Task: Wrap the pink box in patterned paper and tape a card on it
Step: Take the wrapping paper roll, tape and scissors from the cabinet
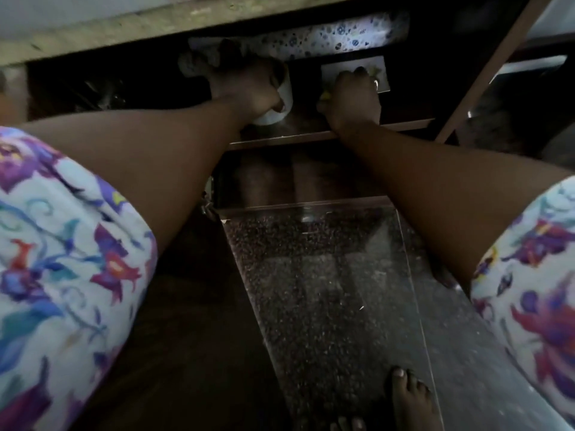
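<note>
On a dark shelf [280, 139] under the table [124, 26], the left grip [245, 85] clenched a white tape roll [287, 91]. The right grip [351, 101] lay over the card [381, 68]; whether it pinched it could not be told. The patterned paper [342, 35], rolled, lay behind both grips. A bare foot [407, 396] stood on the speckled floor [326, 290].

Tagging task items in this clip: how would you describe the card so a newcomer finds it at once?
Look into the dark shelf below the pale tabletop edge. In front of the long roll of patterned paper lies a small pale rectangle, the card, partly covered by the right hand. It is flat and square-cornered, unlike the round white tape roll that the left hand grips.
</note>
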